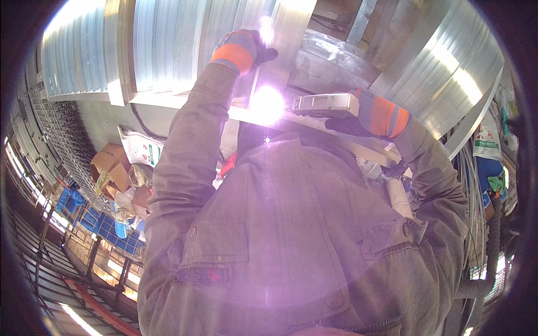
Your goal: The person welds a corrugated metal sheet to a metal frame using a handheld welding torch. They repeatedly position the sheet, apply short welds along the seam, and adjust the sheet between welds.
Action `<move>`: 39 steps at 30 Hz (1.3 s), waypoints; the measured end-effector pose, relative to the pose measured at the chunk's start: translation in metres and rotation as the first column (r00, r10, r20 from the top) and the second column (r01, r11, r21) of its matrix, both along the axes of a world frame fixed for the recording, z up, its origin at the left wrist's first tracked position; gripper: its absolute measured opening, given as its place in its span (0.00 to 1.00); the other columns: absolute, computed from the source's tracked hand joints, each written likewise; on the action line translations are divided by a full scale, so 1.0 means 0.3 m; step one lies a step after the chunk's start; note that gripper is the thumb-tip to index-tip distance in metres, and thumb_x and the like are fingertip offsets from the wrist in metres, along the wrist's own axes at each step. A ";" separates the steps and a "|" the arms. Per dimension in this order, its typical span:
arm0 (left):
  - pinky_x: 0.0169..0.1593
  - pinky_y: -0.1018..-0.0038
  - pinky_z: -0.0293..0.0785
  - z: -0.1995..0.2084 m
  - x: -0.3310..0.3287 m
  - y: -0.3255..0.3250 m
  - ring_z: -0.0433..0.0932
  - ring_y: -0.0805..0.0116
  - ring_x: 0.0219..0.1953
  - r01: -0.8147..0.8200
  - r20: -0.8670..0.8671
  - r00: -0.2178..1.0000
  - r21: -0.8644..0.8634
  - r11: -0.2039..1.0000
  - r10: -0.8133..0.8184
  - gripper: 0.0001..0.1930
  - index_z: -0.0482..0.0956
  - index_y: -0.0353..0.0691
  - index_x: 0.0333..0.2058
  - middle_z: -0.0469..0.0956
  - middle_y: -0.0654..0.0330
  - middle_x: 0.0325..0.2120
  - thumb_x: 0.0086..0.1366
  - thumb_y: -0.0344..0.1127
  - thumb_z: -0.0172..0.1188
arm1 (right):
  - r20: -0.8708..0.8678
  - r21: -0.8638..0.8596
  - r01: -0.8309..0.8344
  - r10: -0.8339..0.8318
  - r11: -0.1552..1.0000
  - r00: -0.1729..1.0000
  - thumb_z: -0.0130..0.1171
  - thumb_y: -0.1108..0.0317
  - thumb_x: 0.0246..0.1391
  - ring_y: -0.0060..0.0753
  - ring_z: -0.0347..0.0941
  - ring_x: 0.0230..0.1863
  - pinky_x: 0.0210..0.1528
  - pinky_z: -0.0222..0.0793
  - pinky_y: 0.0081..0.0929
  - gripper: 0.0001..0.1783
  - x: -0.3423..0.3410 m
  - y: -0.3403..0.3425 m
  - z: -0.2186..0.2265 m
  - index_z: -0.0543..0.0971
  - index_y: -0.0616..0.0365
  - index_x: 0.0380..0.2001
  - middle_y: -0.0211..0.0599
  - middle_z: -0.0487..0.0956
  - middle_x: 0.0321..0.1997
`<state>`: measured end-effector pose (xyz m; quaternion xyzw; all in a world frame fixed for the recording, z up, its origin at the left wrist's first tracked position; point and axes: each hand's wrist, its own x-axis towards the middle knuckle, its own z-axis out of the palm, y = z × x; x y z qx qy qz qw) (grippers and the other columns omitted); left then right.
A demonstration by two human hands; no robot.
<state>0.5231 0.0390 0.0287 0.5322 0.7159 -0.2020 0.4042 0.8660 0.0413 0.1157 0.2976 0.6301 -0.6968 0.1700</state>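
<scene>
My left hand (242, 49), in a grey, orange and dark glove, rests against a shiny metal panel (168, 50) with its thumb stretched out; glare hides part of the fingers. A grey, boxy handheld welding tool (326, 105) is in my right hand (376, 115), whose glove matches; its fingers wrap round the tool from the right. The tool's tip points left at a blinding white-violet flash (267, 105). That flash sits on a metal edge below my left hand and washes out the spot where tip and metal meet.
More ribbed metal (448, 73) rises at the right. On the left are an open cardboard box (112, 165), a white printed bag (140, 147) and blue crates (106, 224). Cables (468, 196) hang at the right, near another white bag (486, 141).
</scene>
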 end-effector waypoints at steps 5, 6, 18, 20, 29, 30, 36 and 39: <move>0.55 0.52 0.84 -0.022 -0.005 0.005 0.88 0.46 0.48 -0.005 0.008 1.000 -0.032 0.999 0.005 0.33 0.92 0.41 0.47 0.91 0.50 0.44 0.65 0.69 0.73 | -0.081 0.085 -0.080 0.087 0.993 0.993 0.73 0.60 0.71 0.35 0.87 0.53 0.60 0.82 0.34 0.24 0.020 0.005 -0.034 0.86 0.57 0.64 0.42 0.91 0.57; 0.55 0.52 0.84 -0.022 -0.009 0.004 0.88 0.46 0.49 -0.028 0.023 0.999 -0.035 0.999 0.029 0.33 0.92 0.41 0.47 0.91 0.49 0.45 0.64 0.69 0.73 | -0.078 0.093 -0.088 0.096 0.992 0.992 0.73 0.60 0.71 0.35 0.88 0.53 0.61 0.81 0.34 0.24 0.028 0.002 -0.039 0.86 0.57 0.65 0.42 0.91 0.58; 0.54 0.54 0.83 -0.011 -0.012 -0.008 0.87 0.53 0.45 -0.116 0.033 0.993 -0.006 0.993 0.116 0.34 0.91 0.43 0.50 0.90 0.54 0.44 0.60 0.68 0.78 | -0.091 0.103 -0.075 0.085 0.992 0.992 0.72 0.58 0.71 0.37 0.88 0.54 0.60 0.82 0.35 0.24 0.082 -0.020 -0.098 0.86 0.56 0.65 0.43 0.91 0.59; 0.54 0.55 0.83 -0.001 -0.007 -0.013 0.87 0.54 0.46 -0.138 0.045 0.989 0.005 0.990 0.138 0.33 0.91 0.44 0.51 0.91 0.55 0.43 0.61 0.68 0.77 | -0.098 0.099 -0.072 0.082 0.992 0.992 0.72 0.58 0.71 0.38 0.88 0.53 0.60 0.82 0.35 0.24 0.079 -0.017 -0.083 0.86 0.56 0.64 0.43 0.91 0.58; 0.56 0.62 0.84 0.171 -0.189 -0.118 0.90 0.56 0.47 -0.458 0.118 0.887 0.360 0.813 0.447 0.29 0.93 0.41 0.51 0.93 0.54 0.45 0.69 0.63 0.73 | -0.187 0.247 0.046 0.001 0.968 0.982 0.73 0.59 0.70 0.44 0.88 0.47 0.52 0.83 0.39 0.23 0.044 0.005 0.121 0.86 0.58 0.63 0.46 0.90 0.50; 0.58 0.59 0.84 0.190 -0.273 -0.143 0.90 0.53 0.49 -0.506 0.148 0.854 0.456 0.732 0.498 0.29 0.91 0.41 0.54 0.93 0.52 0.46 0.71 0.62 0.72 | -0.207 0.258 0.077 -0.023 0.963 0.978 0.73 0.59 0.70 0.44 0.88 0.47 0.51 0.83 0.39 0.23 0.050 -0.011 0.149 0.85 0.58 0.62 0.47 0.90 0.49; 0.68 0.55 0.78 0.187 -0.948 -0.301 0.81 0.44 0.68 -0.315 -0.014 0.785 0.852 0.419 0.619 0.37 0.79 0.38 0.70 0.82 0.44 0.67 0.74 0.59 0.71 | -0.231 0.420 0.269 -0.184 0.867 0.955 0.74 0.60 0.69 0.48 0.88 0.43 0.46 0.83 0.41 0.22 0.147 -0.235 0.298 0.85 0.59 0.61 0.49 0.89 0.46; 0.72 0.57 0.75 0.142 -1.242 -0.331 0.79 0.44 0.70 -0.284 -0.157 0.779 0.775 0.565 0.607 0.49 0.69 0.34 0.78 0.80 0.42 0.69 0.70 0.62 0.74 | -0.116 0.682 0.265 -0.257 0.681 0.959 0.73 0.49 0.69 0.58 0.86 0.37 0.38 0.81 0.48 0.28 0.162 -0.382 0.329 0.84 0.55 0.62 0.51 0.89 0.43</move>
